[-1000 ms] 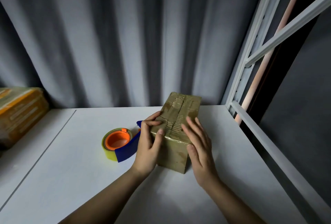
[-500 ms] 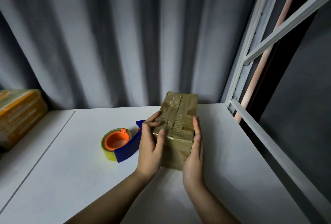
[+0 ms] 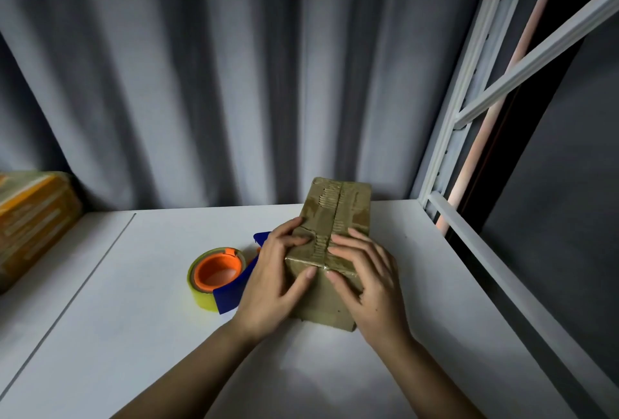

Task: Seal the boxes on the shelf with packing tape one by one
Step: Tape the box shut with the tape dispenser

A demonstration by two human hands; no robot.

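Observation:
A small brown cardboard box point(image 3: 348, 211) lies lengthwise on the white shelf point(image 3: 134, 335), with glossy tape and torn corrugation along its top seam. My left hand point(image 3: 271, 281) clasps the box's near left corner, fingers on top and thumb on the front face. My right hand point(image 3: 368, 281) lies over the near right corner, fingers spread on the top and thumb pressing the front edge. A tape dispenser point(image 3: 217, 276) with an orange core, yellowish roll and blue body rests just left of the box, touching my left hand's side.
A taped orange-brown box point(image 3: 30, 224) stands at the far left of the shelf. Grey curtain folds hang behind. The shelf's white metal upright and rails point(image 3: 469, 244) run along the right side, with a dark drop beyond.
My right hand moved from the box's right side back onto the top near corner, thumb on the front edge. The left hand kept its hold. The box stayed in place.

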